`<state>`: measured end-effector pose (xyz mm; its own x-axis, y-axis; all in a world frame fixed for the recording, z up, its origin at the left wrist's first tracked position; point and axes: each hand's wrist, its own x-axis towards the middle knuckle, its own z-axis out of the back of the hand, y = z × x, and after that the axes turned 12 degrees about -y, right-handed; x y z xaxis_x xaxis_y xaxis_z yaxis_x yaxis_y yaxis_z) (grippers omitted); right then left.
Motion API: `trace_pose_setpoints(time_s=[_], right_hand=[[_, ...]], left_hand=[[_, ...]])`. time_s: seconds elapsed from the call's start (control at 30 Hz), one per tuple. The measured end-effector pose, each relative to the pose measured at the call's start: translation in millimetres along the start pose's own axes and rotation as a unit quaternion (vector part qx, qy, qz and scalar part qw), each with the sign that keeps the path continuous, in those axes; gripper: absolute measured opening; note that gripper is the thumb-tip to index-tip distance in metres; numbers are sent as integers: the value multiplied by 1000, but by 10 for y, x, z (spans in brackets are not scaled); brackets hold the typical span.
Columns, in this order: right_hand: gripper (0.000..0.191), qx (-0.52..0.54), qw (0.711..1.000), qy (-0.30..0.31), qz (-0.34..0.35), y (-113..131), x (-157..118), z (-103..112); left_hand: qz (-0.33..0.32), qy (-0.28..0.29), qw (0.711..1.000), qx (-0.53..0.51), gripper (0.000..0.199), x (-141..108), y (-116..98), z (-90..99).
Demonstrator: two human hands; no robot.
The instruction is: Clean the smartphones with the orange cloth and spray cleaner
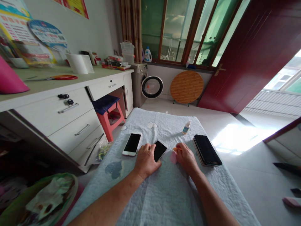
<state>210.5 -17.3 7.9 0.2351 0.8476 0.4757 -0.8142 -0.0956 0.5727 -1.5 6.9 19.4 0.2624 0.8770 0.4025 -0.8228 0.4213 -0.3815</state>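
Left hand (145, 161) clamps 1 phone (160, 150) — stiff, likely slick, best gripped by its edges; right hand (186, 158), beside it, seemingly pinches an orange item (175, 149).

The left grip (147, 159) hides part of a phone (160, 150), and the right grip (185, 157) partly covers an orange item (175, 149)

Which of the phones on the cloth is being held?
The middle phone, tilted in the left hand; no hand touches the others.

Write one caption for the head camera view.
Left hand holds a phone on a cloth-covered table; spray bottle stands beyond.
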Motion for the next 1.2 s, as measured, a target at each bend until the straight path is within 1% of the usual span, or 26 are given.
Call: trace_pose_setpoints(time_s=[0.2, 0.3, 0.4, 0.5, 0.57, 0.67, 0.73, 0.8, 0.87, 0.93, 1.0, 1.1, 1.2], right_hand=[[20, 60, 995, 0, -78, 3, -10, -7], [20, 58, 995, -6, -81, 19, -9, 14], [24, 55, 995, 13, -79, 25, -7, 25], [26, 62, 995, 24, -80, 25, -6, 27], [25, 58, 995, 29, -73, 35, -4, 37], [19, 33, 998, 46, -38, 65, -2, 63], [16, 11, 998, 58, -4, 81, -6, 76], [19, -9, 997, 66, 26, 80, -14, 80], [16, -15, 996, 72, 44, 63, -18, 79], [11, -3, 996, 74, 46, 43, -12, 82], [13, 22, 997, 70, 38, 41, 3, 90], [15, 70, 996, 48, 19, 99, 22, 96], [17, 112, 993, 25, 24, 199, 12, 70]], left_hand=[[-21, 26, 999, 8, 59, -22, 11, 31], [-42, 43, 998, -3, 62, -21, 23, 72], [-58, 57, 997, -16, 65, -16, 35, 101], [-73, 87, 993, -29, 77, -17, 63, 109], [-85, 121, 988, -38, 92, -24, 100, 105], [-101, 173, 978, -58, 114, -37, 164, 99], [-106, 197, 972, -70, 118, -38, 190, 110], [-110, 212, 968, -79, 117, -28, 191, 133], [-110, 214, 966, -90, 114, -12, 173, 158], [-104, 210, 967, -98, 111, 1, 144, 171], [-99, 199, 969, -107, 110, 5, 115, 164], [-94, 171, 971, -136, 106, -1, 78, 127], [-95, 148, 969, -174, 102, -5, 57, 96]])
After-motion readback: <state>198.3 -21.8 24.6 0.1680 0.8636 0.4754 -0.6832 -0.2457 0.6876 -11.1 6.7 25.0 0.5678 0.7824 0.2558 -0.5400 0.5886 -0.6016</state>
